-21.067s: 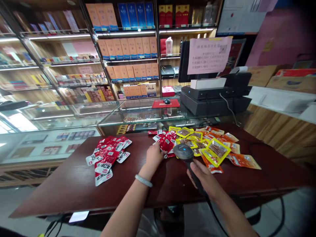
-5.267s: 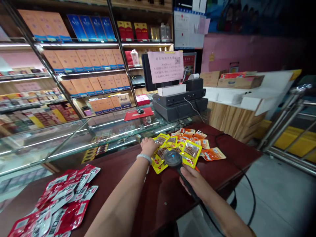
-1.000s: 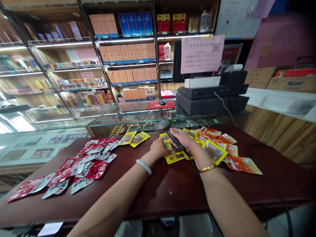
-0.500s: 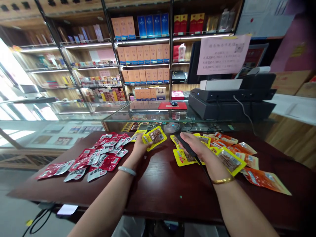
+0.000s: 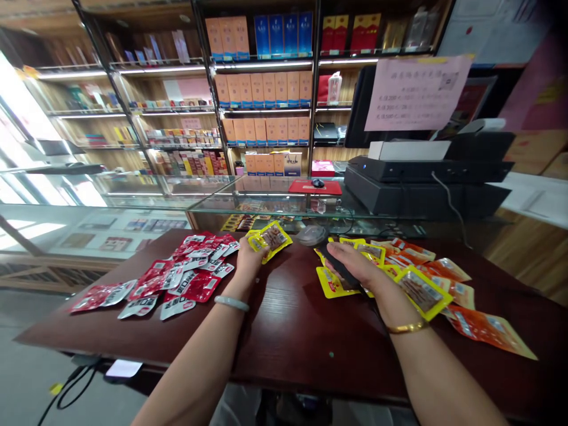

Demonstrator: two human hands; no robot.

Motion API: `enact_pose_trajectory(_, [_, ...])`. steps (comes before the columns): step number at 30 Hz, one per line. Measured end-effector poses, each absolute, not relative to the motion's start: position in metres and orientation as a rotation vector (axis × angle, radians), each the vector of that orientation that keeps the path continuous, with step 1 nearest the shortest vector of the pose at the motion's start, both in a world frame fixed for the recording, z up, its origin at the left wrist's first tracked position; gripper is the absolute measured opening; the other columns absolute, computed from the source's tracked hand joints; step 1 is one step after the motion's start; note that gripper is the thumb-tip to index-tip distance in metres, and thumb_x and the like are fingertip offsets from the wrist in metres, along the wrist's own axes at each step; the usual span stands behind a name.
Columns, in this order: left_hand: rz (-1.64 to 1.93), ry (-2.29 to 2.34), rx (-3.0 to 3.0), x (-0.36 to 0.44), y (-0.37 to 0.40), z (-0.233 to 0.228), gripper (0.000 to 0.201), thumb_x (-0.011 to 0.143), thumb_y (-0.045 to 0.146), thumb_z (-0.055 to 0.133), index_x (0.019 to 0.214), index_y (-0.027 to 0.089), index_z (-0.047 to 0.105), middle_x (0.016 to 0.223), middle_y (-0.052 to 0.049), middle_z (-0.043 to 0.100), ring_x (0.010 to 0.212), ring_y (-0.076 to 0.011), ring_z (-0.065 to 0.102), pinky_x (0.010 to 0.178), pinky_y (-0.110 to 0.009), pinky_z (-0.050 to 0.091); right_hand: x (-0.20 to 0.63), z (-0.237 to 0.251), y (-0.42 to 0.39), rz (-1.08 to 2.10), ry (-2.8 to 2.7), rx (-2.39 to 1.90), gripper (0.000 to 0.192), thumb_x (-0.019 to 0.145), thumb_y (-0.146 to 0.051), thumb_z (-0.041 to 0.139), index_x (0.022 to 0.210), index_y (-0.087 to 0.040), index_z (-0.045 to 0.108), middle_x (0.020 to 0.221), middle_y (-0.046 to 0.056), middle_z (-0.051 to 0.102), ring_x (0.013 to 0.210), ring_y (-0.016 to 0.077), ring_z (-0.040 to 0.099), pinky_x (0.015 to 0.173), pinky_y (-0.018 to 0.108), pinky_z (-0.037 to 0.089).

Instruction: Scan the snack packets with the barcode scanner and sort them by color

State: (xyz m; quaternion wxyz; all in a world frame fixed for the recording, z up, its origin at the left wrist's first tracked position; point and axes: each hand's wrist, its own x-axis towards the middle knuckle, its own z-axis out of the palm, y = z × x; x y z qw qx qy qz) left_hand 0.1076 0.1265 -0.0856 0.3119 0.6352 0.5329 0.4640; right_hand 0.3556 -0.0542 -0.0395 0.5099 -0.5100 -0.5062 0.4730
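Observation:
My left hand (image 5: 249,260) is closed around the edge of a yellow snack packet (image 5: 273,238), with its clear window and pale label turned up, just above the table. Another bit of yellow wrapping shows behind it, partly hidden. In my right hand (image 5: 355,263) is the black handle of a handheld barcode scanner (image 5: 338,264); its rounded head points towards the held packet, a gap between them. Beneath and beside my right hand lie several yellow packets (image 5: 331,284), one of them (image 5: 423,291) next to my wrist. Red-and-silver packets (image 5: 190,287) are heaped left of my left hand.
Orange packets (image 5: 492,331) spread along the right of the dark wooden table (image 5: 288,337). Beyond it stands a glass counter (image 5: 266,204) with a mouse (image 5: 318,183) on a red mat, and a black cash-register unit (image 5: 426,189). Shelves of boxes line the back.
My left hand has shifted slightly left with the yellow packet, over where another yellow packet lay. My right hand keeps hold of the scanner. The whole view has shifted a little.

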Motion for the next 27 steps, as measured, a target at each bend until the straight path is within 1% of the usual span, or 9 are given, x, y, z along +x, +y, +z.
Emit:
enact_pose_trajectory(3, [1.208,1.578,1.68,0.101,0.127,-0.081,0.063,0.073,0.025,0.075,0.128,0.019,0.044,0.106,-0.009,0.066,0.092,-0.0231,0.067,0.081,-0.036,0.052,0.357,-0.037,-0.054,1.127,-1.184,-1.217,0.052,0.08,-0.071,0.064,0.081,-0.02,0.053,0.058,-0.005,0.056,0.041,0.0079,0.044,0.04,0.021,0.03])
enact_pose_trajectory(5, [1.188,1.733,1.676,0.099,0.125,-0.077,0.067,0.075,0.028,0.073,0.134,0.02,0.041,0.114,-0.011,0.065,0.102,-0.0263,0.065,0.089,-0.04,0.05,0.359,-0.034,-0.055,1.116,-1.159,-1.206,0.052,0.079,-0.071,0.065,0.081,-0.02,0.054,0.056,-0.005,0.055,0.04,0.0077,0.043,0.04,0.021,0.03])
enact_pose_trajectory(9, [1.273,1.973,1.816,0.104,0.113,-0.069,0.086,0.072,0.036,0.075,0.145,0.021,0.033,0.145,-0.018,0.045,0.139,-0.034,0.039,0.112,-0.048,0.033,0.363,-0.03,-0.057,1.097,-1.103,-1.202,0.054,0.076,-0.073,0.066,0.081,-0.021,0.054,0.054,-0.006,0.055,0.038,0.0076,0.042,0.038,0.021,0.029])
enact_pose_trajectory(10, [1.291,1.945,1.877,0.107,0.108,-0.069,0.085,0.073,0.037,0.074,0.146,0.022,0.033,0.149,-0.018,0.042,0.142,-0.034,0.034,0.114,-0.049,0.029,0.363,-0.029,-0.058,1.089,-1.092,-1.205,0.054,0.075,-0.073,0.067,0.081,-0.021,0.054,0.054,-0.006,0.055,0.038,0.0076,0.043,0.038,0.021,0.03])
enact_pose_trajectory(12, [1.251,1.796,2.02,0.117,0.1,-0.07,0.073,0.076,0.037,0.072,0.141,0.024,0.041,0.148,-0.016,0.044,0.142,-0.0336,0.034,0.114,-0.049,0.029,0.363,-0.027,-0.059,1.072,-1.079,-1.208,0.055,0.074,-0.074,0.068,0.08,-0.021,0.053,0.055,-0.006,0.056,0.038,0.0079,0.044,0.038,0.021,0.03])
enact_pose_trajectory(16, [0.991,1.414,2.264,0.146,0.088,-0.082,0.043,0.075,0.039,0.074,0.113,0.023,0.063,0.123,-0.015,0.064,0.124,-0.035,0.053,0.105,-0.049,0.038,0.363,-0.024,-0.06,1.058,-1.097,-1.198,0.055,0.073,-0.074,0.067,0.078,-0.021,0.053,0.054,-0.006,0.056,0.038,0.008,0.043,0.037,0.021,0.03])
enact_pose_trajectory(19, [0.775,1.202,2.181,0.178,0.088,-0.091,0.04,0.069,0.047,0.079,0.095,0.02,0.067,0.101,-0.012,0.071,0.099,-0.0302,0.065,0.089,-0.039,0.047,0.362,-0.023,-0.06,1.068,-1.112,-1.193,0.055,0.075,-0.074,0.066,0.077,-0.021,0.052,0.054,-0.006,0.055,0.038,0.0079,0.043,0.037,0.021,0.029])
enact_pose_trajectory(22, [0.661,1.192,1.873,0.217,0.092,-0.093,0.04,0.064,0.043,0.084,0.088,0.017,0.065,0.084,-0.008,0.069,0.082,-0.0241,0.065,0.073,-0.03,0.048,0.362,-0.023,-0.059,1.062,-1.117,-1.201,0.055,0.074,-0.074,0.066,0.078,-0.021,0.054,0.054,-0.006,0.055,0.038,0.008,0.043,0.037,0.021,0.031])
enact_pose_trajectory(27, [0.649,1.154,1.55,0.272,0.092,-0.084,0.028,0.075,0.032,0.077,0.092,0.014,0.063,0.058,0.0,0.058,0.05,-0.0158,0.055,0.051,-0.027,0.04,0.365,-0.024,-0.057,1.022,-1.128,-1.214,0.057,0.073,-0.077,0.065,0.081,-0.021,0.054,0.053,-0.006,0.055,0.037,0.0081,0.044,0.036,0.02,0.032])
